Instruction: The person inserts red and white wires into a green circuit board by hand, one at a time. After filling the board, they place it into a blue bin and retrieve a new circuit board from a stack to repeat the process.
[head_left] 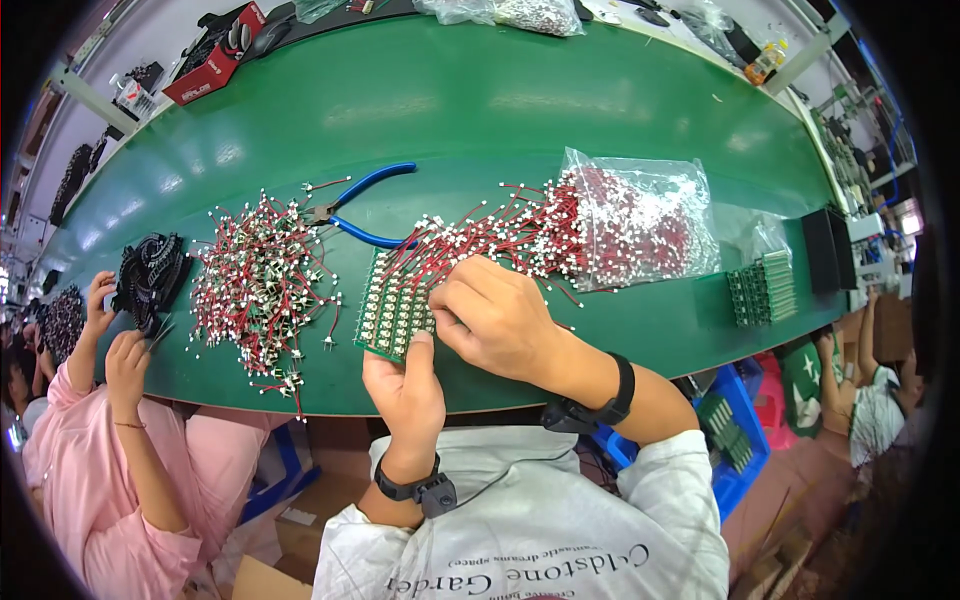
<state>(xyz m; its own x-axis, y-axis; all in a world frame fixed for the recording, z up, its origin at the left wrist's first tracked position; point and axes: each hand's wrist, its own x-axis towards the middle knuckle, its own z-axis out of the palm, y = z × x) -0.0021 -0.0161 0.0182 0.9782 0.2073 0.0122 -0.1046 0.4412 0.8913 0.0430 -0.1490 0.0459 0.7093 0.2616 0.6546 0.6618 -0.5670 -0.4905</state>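
My left hand grips the near end of a green circuit board panel, thumb on top, above the table's front edge. Rows of small pale parts cover the panel. Over its right side is my right hand, fingers pinched together; whatever is between the fingertips is hidden. Red wire leads with white connectors lie against the panel's far end and spill from a clear plastic bag. To the left spreads a heap of wired small parts. Blue-handled cutters lie open behind the panel.
The green table curves across the view. At right stand stacked circuit boards and a black box; below is a blue crate. On my left, a co-worker in pink handles small items beside a black bundle.
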